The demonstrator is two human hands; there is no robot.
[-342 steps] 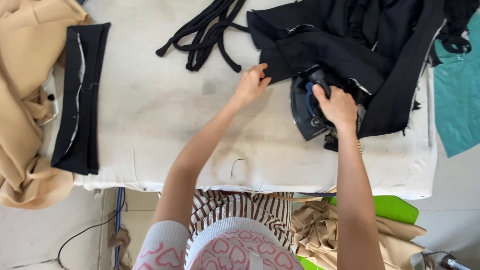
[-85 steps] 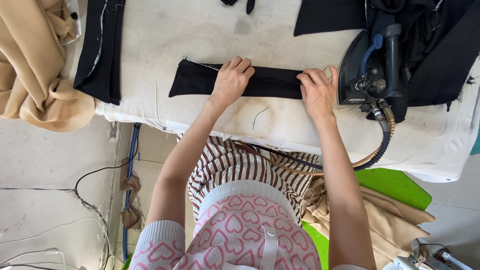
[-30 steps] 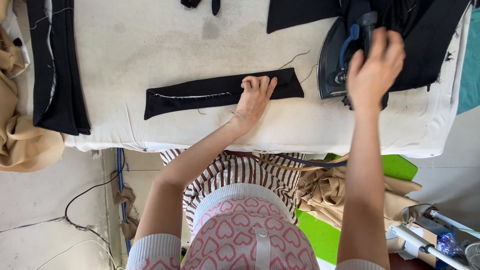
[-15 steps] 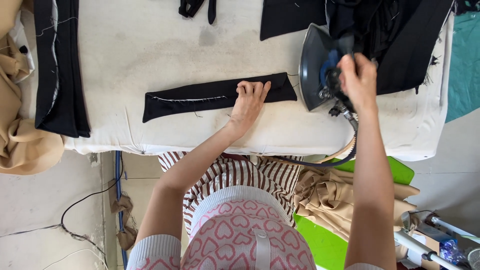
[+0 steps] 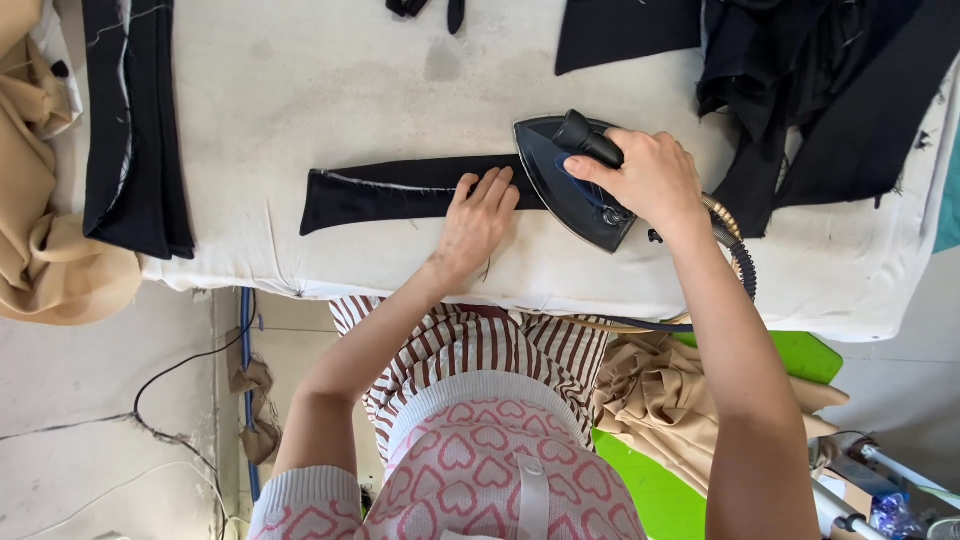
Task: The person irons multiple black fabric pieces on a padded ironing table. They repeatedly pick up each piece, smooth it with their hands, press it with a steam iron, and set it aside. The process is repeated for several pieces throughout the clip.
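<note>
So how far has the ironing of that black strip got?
Barely begun. The iron sits on the right end of the black strip, gripped by the right hand; the left hand presses it flat. The rest of the strip, leftward, is unpressed.

A white padded table, faintly stained, fills the upper part of the view under even daylight. Below it lies a pale concrete floor crossed by thin cables. Tan cloth hangs off the left edge, and a bright green bin stands at the right.
</note>
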